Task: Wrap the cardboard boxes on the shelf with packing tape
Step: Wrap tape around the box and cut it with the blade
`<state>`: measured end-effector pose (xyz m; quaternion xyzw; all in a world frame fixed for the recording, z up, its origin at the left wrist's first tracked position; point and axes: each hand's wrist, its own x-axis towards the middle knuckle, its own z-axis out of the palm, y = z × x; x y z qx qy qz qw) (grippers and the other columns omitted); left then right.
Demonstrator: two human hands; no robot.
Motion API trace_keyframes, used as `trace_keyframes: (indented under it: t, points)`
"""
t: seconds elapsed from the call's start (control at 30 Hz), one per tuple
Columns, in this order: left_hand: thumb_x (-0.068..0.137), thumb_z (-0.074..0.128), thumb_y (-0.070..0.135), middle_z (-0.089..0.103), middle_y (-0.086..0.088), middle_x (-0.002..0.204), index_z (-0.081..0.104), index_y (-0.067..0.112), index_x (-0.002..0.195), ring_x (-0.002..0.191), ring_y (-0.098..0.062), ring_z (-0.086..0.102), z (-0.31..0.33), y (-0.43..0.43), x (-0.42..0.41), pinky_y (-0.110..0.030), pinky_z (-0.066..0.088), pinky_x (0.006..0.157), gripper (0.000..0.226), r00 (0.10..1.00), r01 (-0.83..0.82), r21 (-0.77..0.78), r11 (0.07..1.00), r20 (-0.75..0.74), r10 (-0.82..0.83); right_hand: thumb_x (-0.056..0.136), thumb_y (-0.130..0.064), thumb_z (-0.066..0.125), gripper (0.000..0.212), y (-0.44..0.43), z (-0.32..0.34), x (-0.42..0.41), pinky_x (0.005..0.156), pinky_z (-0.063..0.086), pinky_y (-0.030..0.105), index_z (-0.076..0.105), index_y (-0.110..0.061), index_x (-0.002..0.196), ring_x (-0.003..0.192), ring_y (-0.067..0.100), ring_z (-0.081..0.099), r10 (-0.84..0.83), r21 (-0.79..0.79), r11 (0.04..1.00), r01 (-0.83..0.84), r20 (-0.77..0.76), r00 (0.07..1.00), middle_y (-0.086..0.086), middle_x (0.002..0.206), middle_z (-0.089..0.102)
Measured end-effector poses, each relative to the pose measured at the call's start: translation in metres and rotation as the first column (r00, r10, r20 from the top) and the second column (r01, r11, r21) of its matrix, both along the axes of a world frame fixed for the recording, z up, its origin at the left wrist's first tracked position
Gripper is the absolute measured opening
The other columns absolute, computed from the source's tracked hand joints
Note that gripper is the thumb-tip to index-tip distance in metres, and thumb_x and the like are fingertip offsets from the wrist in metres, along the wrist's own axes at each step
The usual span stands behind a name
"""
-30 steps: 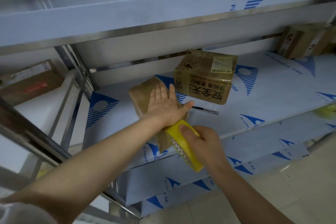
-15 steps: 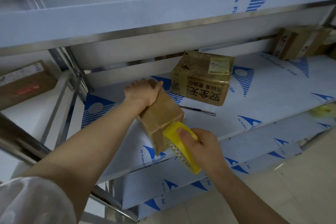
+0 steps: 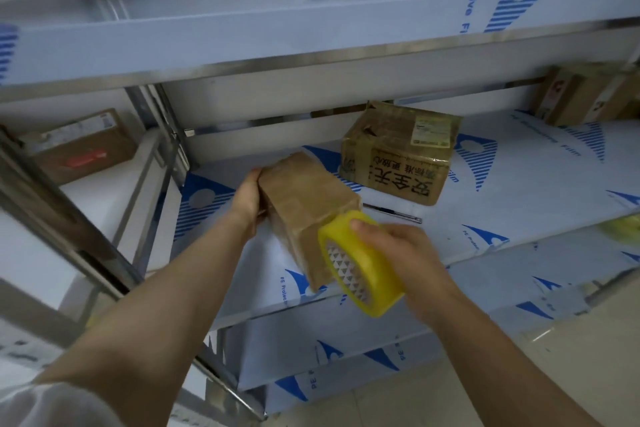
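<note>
Brown cardboard, glossy in places, forms a small oblong box [image 3: 304,208] lying at an angle on the middle shelf [image 3: 519,191], a white surface printed with blue logos. Its near end reaches the shelf's front edge. The left hand [image 3: 247,198] grips the box's far left end, with the fingers mostly hidden behind it. The right hand [image 3: 391,250] grasps a yellow roll of packing tape [image 3: 360,263], held against the box's near right corner.

Just beyond to the right sits a larger tape-wrapped cardboard box with black characters [image 3: 398,152]. A thin dark pen [image 3: 394,213] lies on the shelf in front of it, near the roll.

Several things could go wrong. The small box sits close to the front edge, so a hard pull on the tape may drag it off if the left hand loosens. Slack tape would likely wrinkle or stick to itself. A wide swing of the roll might knock the pen or catch the neighbouring box.
</note>
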<state>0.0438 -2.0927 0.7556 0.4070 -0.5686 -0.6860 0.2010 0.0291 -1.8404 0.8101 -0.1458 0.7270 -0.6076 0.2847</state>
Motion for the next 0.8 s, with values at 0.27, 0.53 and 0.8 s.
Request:
trace_keyframes:
  t: [0.27, 0.53, 0.8]
  points:
    - [0.095, 0.043, 0.034, 0.065, -0.014, 0.077, 0.058, 0.007, 0.080, 0.073, -0.026, 0.065, 0.011, 0.032, 0.017, -0.036, 0.055, 0.075, 0.035, 0.963, 0.042, 0.231, 0.972, 0.251, -0.101, 0.060, -0.033, 0.076, 0.055, -0.024, 0.093, -0.027, 0.084, 0.055, 0.046, 0.067, -0.008, 0.108, 0.092, 0.030, 0.069, 0.212, -0.311, 0.931, -0.192, 0.030, 0.977, 0.014, 0.104, 0.071]
    - [0.090, 0.048, 0.049, 0.072, -0.011, 0.103, 0.069, 0.013, 0.108, 0.097, -0.026, 0.068, 0.046, 0.023, 0.005, -0.040, 0.054, 0.087, 0.046, 0.940, -0.077, -0.067, 0.995, -0.337, 0.050, 0.064, -0.063, 0.074, 0.089, -0.101, 0.106, -0.028, 0.093, 0.051, 0.045, 0.048, -0.009, 0.130, 0.103, 0.029, 0.062, 0.026, -0.232, 0.972, -0.038, -0.052, 0.998, 0.011, 0.120, 0.061]
    - [0.097, 0.046, 0.022, 0.066, -0.012, 0.090, 0.063, 0.008, 0.092, 0.082, -0.025, 0.062, 0.054, 0.003, -0.003, -0.036, 0.053, 0.074, 0.023, 0.990, -0.111, -0.155, 0.982, -0.103, 0.096, 0.088, -0.045, 0.062, 0.023, -0.115, 0.061, -0.028, 0.092, 0.053, 0.046, 0.066, -0.022, 0.084, 0.094, 0.024, 0.069, 0.166, -0.189, 0.964, -0.187, -0.120, 0.979, 0.005, 0.097, 0.072]
